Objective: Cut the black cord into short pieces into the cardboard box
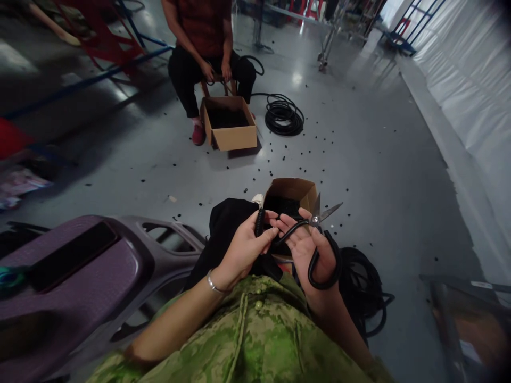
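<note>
My left hand [242, 246] is closed around a short length of black ribbed tube [260, 221], which points up between thumb and fingers. In my right hand [300, 246], palm up, is a pair of scissors [315, 219] with black handles; one handle loops around the thumb and the other lies by the fingers. The scissor blades are spread apart and point away to the right. Both hands are above an open cardboard box [305, 190] with dark contents that I cannot make out. The fingertips of my two hands are close together.
A purple plastic stool [83, 266] at left bears a black phone [74, 255]. Coiled black hose [361, 287] lies at right, another coil [284, 114] farther off. A seated person [202, 32] has a cardboard box [235, 137] in front. Small black pieces dot the floor.
</note>
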Motion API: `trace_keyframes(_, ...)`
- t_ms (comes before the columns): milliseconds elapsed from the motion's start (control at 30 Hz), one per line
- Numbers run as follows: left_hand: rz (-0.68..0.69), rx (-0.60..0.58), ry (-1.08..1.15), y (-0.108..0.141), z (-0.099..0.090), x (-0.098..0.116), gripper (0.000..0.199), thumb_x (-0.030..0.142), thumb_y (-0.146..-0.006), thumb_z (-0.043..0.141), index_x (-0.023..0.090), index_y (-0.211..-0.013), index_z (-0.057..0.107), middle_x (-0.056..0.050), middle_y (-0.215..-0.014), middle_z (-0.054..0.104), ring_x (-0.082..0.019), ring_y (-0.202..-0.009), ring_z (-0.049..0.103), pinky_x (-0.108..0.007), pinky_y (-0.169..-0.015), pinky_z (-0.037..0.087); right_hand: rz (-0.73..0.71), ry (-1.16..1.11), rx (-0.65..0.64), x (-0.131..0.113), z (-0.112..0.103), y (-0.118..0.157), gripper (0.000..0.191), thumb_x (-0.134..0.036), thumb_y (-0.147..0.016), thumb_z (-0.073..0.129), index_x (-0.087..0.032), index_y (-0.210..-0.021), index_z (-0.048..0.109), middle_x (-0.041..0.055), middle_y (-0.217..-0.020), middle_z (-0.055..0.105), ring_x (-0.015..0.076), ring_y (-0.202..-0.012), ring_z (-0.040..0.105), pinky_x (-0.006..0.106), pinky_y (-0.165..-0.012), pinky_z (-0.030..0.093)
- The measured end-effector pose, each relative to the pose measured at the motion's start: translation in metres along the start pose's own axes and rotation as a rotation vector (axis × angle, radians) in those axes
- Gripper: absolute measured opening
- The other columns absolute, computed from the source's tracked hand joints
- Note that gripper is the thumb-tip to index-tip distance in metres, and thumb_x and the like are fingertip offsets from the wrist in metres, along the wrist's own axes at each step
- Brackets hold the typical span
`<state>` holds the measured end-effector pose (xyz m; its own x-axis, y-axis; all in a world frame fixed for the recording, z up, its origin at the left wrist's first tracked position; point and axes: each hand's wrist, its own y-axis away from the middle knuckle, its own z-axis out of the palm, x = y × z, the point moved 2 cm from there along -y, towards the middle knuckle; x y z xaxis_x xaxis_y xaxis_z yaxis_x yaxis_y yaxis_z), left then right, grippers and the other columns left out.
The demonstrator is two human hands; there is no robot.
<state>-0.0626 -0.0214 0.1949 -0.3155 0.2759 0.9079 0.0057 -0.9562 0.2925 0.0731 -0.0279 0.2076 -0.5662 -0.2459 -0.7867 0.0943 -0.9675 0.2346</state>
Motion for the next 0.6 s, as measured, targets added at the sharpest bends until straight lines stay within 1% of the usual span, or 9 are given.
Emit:
trace_keyframes(167,0.014,0.021,-0.028,0.001,-0.001,0.0,0.042,0.039,-0.076,0.076,0.014,-0.107,0.062,0.001,-0.079,0.061,-0.003,-0.048,0.043,-0.017,-0.043,0.032,-0.01,0.015,-0.027,0.001,0.005,-0.001,0.047,-0.045,-0.087,0.059,-0.023,-0.129,0.054,0.0113,-0.12,0.072,0.0305,-0.12,0.064,0.058,-0.109,0.041)
trace_keyframes(233,0.03,0.029,-0.072,0.001,-0.001,0.001,0.04,0.041,-0.077,0.075,0.015,-0.104,0.062,0.001,-0.077,0.061,-0.005,-0.05,0.044,-0.018,-0.046,0.034,-0.013,0.033,-0.027,0.001,0.009,0.001,0.047,-0.044,-0.087,0.059,-0.023,-0.129,0.054,0.0111,-0.119,0.072,0.0303,-0.121,0.064,0.058,-0.109,0.041)
trace_keyframes(333,0.103,0.051,-0.18,0.002,-0.002,0.003,0.033,0.041,-0.079,0.073,0.015,-0.097,0.064,0.0,-0.077,0.063,-0.009,-0.06,0.052,-0.02,-0.055,0.041,-0.03,0.062,-0.029,0.001,0.015,0.007,0.049,-0.043,-0.086,0.062,-0.023,-0.13,0.054,0.0109,-0.122,0.072,0.0305,-0.124,0.061,0.057,-0.11,0.041)
trace_keyframes(467,0.24,0.11,-0.319,0.003,-0.004,0.004,0.021,0.036,-0.082,0.069,0.017,-0.089,0.064,-0.001,-0.082,0.066,-0.014,-0.076,0.059,-0.025,-0.071,0.048,-0.063,0.1,-0.058,0.004,0.022,0.012,0.05,-0.041,-0.086,0.064,-0.023,-0.131,0.053,0.0107,-0.124,0.071,0.0297,-0.127,0.059,0.056,-0.11,0.041)
trace_keyframes(533,0.272,0.13,-0.349,0.004,-0.006,0.005,0.019,0.034,-0.083,0.067,0.017,-0.09,0.063,-0.002,-0.085,0.066,-0.015,-0.079,0.059,-0.026,-0.074,0.048,-0.075,0.128,-0.074,0.006,0.022,0.011,0.049,-0.042,-0.087,0.063,-0.023,-0.131,0.054,0.0104,-0.124,0.071,0.0292,-0.126,0.059,0.054,-0.11,0.043)
trace_keyframes(600,0.264,0.12,-0.34,0.004,-0.007,0.006,0.02,0.034,-0.082,0.068,0.017,-0.092,0.063,-0.002,-0.086,0.066,-0.015,-0.079,0.059,-0.026,-0.074,0.048,-0.083,0.17,-0.088,0.008,0.019,0.01,0.047,-0.043,-0.088,0.062,-0.023,-0.13,0.055,0.0098,-0.123,0.071,0.0285,-0.125,0.06,0.052,-0.109,0.044)
